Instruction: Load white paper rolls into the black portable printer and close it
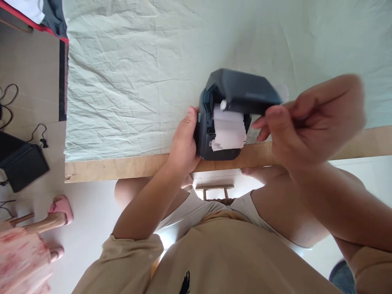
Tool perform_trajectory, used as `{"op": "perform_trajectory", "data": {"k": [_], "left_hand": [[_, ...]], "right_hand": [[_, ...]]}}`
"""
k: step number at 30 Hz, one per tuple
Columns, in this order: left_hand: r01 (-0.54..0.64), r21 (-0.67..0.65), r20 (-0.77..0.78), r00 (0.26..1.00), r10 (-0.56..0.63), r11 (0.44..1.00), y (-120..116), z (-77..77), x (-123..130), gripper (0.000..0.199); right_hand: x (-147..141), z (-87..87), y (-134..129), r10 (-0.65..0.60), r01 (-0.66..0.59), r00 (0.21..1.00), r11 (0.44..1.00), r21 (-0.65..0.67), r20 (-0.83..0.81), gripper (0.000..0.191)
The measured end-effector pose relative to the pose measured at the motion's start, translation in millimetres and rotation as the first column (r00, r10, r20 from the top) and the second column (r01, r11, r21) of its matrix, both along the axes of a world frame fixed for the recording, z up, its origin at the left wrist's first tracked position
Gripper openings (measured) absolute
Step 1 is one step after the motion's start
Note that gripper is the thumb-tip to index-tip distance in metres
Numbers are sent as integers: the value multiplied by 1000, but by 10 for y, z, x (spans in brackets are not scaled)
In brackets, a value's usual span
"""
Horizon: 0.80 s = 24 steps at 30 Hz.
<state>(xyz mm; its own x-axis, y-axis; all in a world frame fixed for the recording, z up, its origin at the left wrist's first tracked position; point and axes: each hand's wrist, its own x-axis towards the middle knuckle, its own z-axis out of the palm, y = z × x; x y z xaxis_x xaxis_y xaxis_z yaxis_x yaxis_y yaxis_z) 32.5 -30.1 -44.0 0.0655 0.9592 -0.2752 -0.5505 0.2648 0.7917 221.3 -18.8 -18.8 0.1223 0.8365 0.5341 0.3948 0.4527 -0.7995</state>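
Paper [229, 128], pale and ragged at its lower end, lay in the open bay of a dark, boxy device [222, 154], which sat near the front of the table, its near end over the bare wooden edge [122, 167] and the rest on a creased, pale green cloth [131, 90]. The left hand [183, 143] grasped the device's side, thumb pointing away from the body. Above the bay the lid [245, 90] stood raised and tilted. The right hand [312, 118] appeared to pinch the lid's corner between thumb and forefinger, though blur softened that contact. A pink slipper [63, 208] showed on another person's foot at the left.
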Motion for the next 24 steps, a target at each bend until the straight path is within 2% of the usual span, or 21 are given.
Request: {"op": "perform_trajectory", "data": {"k": [2,3,5,8,10,13,15,17,18,20,21,24], "left_hand": [[35,44,-12,999,-35,998,-18,12,-5,40],[50,67,-31,998,-48,997,-28,18,-9,37],[70,106,-72,995,-63,992,-46,25,-18,29],[78,122,-95,993,-67,989,-56,27,-24,28],[68,121,-98,994,-56,990,-54,22,-25,29],[63,123,-119,992,-49,990,-47,11,-33,35],[61,122,-156,987,-42,991,-45,6,-43,39],[63,115,-192,980,-40,991,-47,4,-51,43],[66,111,-203,978,-42,992,-48,4,-52,44],[66,108,-199,979,-43,992,-51,3,-48,44],[61,106,-188,981,-41,992,-51,3,-43,44],[37,96,-159,987,-21,995,-49,0,-26,43]], "right_hand": [[-33,69,55,-60,57,998,990,133,20,56],[-40,91,85,-55,44,995,990,136,83,48],[-37,116,138,-39,10,961,994,107,275,31],[-4,159,175,34,-30,804,999,-17,594,9],[17,212,169,114,-33,694,991,-126,711,12],[20,294,152,176,-25,593,979,-200,786,24],[-5,333,159,199,-20,541,974,-224,817,19],[-47,373,176,247,-19,500,961,-274,830,7],[-70,401,181,270,-10,487,953,-304,830,8],[-94,478,171,313,5,494,932,-363,811,23],[-85,525,155,329,-9,526,924,-382,784,28],[74,628,115,388,-143,728,892,-429,565,35]]}}
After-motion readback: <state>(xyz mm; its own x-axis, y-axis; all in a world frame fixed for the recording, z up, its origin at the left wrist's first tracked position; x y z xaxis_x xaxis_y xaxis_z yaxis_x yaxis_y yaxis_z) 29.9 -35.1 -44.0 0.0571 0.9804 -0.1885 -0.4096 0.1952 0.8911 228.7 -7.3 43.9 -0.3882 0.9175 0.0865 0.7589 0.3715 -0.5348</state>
